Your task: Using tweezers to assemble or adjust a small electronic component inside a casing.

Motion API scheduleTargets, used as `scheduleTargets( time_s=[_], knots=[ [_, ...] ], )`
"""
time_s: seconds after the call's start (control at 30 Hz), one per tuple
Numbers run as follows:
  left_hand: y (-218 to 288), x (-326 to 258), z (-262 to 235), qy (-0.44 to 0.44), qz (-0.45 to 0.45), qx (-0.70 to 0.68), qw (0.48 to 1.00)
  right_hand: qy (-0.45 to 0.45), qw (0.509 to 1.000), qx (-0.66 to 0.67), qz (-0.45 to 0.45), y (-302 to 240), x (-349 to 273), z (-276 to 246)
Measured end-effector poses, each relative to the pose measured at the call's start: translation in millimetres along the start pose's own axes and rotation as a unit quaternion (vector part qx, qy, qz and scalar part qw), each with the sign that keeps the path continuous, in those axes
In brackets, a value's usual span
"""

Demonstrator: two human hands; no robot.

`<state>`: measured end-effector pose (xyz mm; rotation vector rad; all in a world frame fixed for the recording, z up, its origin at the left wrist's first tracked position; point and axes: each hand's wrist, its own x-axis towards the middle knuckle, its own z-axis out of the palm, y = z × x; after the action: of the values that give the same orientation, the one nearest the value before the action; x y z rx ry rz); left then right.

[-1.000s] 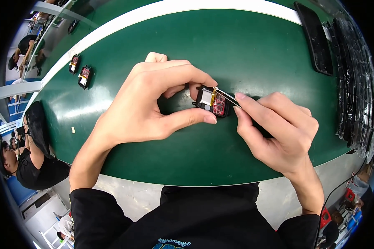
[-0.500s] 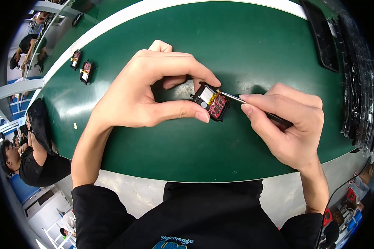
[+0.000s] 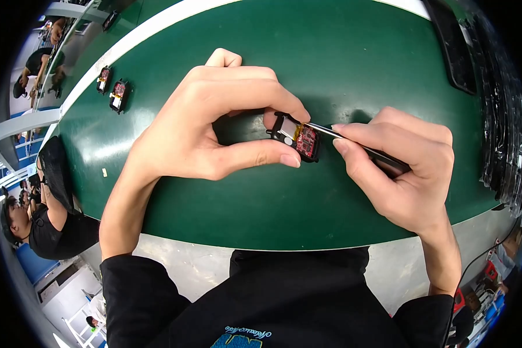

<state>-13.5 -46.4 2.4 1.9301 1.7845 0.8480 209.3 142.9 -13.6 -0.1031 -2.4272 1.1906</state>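
My left hand (image 3: 214, 122) pinches a small black device (image 3: 296, 137) between thumb and forefinger, just above the green table (image 3: 342, 58). The device is open and shows a red circuit board and a silver cell. My right hand (image 3: 406, 168) grips black tweezers (image 3: 354, 145), with the metal tip resting on the device's upper right edge.
Two more small black devices with red boards (image 3: 113, 93) lie at the far left of the table. Black trays (image 3: 452, 46) and a stack of dark bags (image 3: 504, 116) line the right edge. Other people sit at the far left (image 3: 35, 220).
My left hand has turned the device slightly and shifted it left. My right hand has drawn back along the tweezers, with the tip now at the device's upper edge.
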Motion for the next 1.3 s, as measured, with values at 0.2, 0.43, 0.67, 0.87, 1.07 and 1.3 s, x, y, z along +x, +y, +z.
scheduleTargets(
  time_s=[0.2,0.43,0.67,0.87,1.07,1.3],
  knots=[
    [0.0,2.3,3.6,0.011,-0.001,-0.011,1.000,0.005,0.998,-0.028,-0.050,2.4,-3.1,-0.8],
    [6.1,0.5,3.3,0.021,-0.044,-0.038,0.998,0.021,0.999,-0.043,-0.023,-6.1,-1.8,-8.1],
    [0.1,-3.7,8.9,0.030,-0.010,-0.037,0.999,-0.026,0.998,-0.001,0.063,-22.3,6.6,-1.6],
    [8.4,-1.5,2.9,0.013,-0.049,-0.071,0.996,-0.040,0.995,-0.089,-0.011,-20.3,7.2,9.4],
    [13.4,10.0,-12.3,-0.012,-0.047,-0.116,0.992,-0.027,0.991,-0.125,-0.028,-30.6,0.5,-1.1],
    [-98.5,-18.4,-110.9,0.189,-0.186,0.300,0.916,0.141,0.968,-0.196,-0.065,-62.4,0.9,-106.3]
  ],
)
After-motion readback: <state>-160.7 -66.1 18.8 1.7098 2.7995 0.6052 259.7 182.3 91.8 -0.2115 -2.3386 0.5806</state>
